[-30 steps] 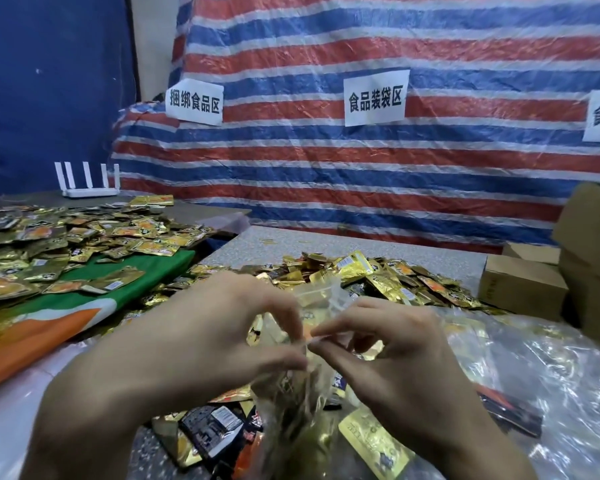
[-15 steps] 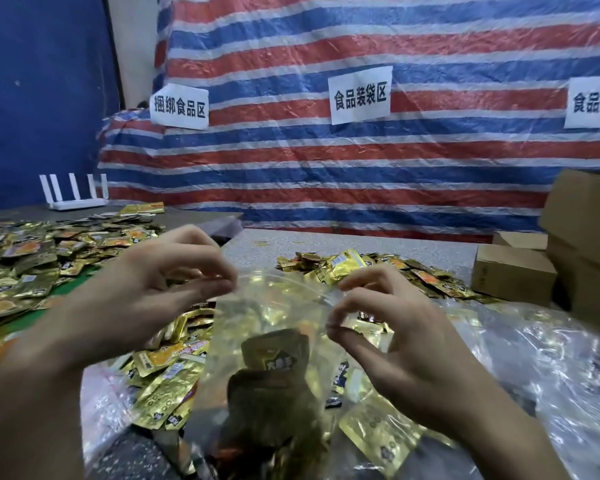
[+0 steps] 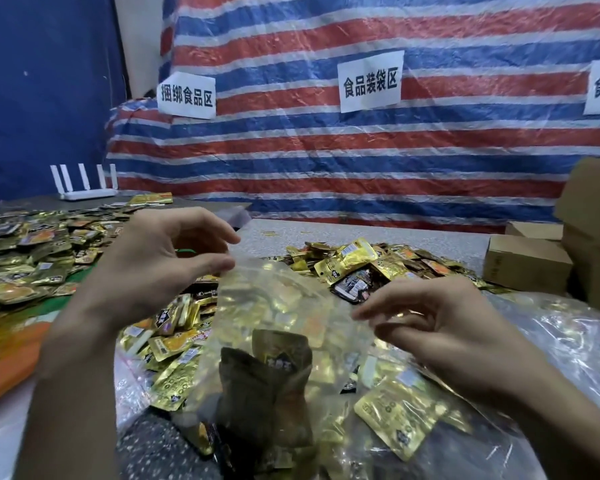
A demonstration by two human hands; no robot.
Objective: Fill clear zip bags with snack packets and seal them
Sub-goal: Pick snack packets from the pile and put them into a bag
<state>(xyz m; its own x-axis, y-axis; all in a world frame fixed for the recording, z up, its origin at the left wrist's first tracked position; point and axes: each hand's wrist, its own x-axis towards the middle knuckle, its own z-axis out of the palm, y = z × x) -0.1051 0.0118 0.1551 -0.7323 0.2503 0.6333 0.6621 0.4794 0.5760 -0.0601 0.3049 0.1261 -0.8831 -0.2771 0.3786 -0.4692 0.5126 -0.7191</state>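
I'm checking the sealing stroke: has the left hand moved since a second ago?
Yes. The left hand has slid left along the top of the bag, toward the white router, away from the right hand.

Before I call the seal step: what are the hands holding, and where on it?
Both hold the clear zip bag by its top edge: left hand pinches the left corner, right hand the right corner.
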